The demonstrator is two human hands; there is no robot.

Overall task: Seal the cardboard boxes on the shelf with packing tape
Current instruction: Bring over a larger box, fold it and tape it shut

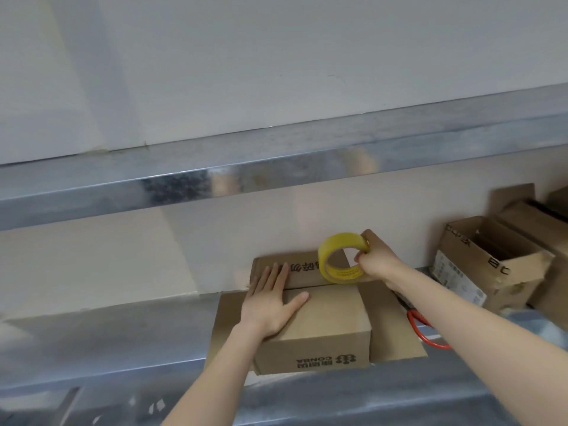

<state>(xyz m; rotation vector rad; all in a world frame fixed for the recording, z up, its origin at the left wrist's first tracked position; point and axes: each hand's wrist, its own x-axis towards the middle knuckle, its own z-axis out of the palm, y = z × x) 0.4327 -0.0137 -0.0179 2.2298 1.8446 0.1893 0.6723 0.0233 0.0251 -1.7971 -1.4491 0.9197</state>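
A brown cardboard box with dark print on its front stands on the metal shelf. Its side flaps are spread out to the left and right, and the far flap is folded over the top. My left hand lies flat on the box top with straight fingers, pressing the flaps down. My right hand grips a yellow roll of packing tape, held upright above the far right corner of the box. A fingertip pinches at the roll's edge.
An open cardboard box with a printed label stands at the right, with more boxes behind it. Red-handled scissors lie on the shelf under my right forearm. A metal shelf beam runs overhead. The wall is right behind the box.
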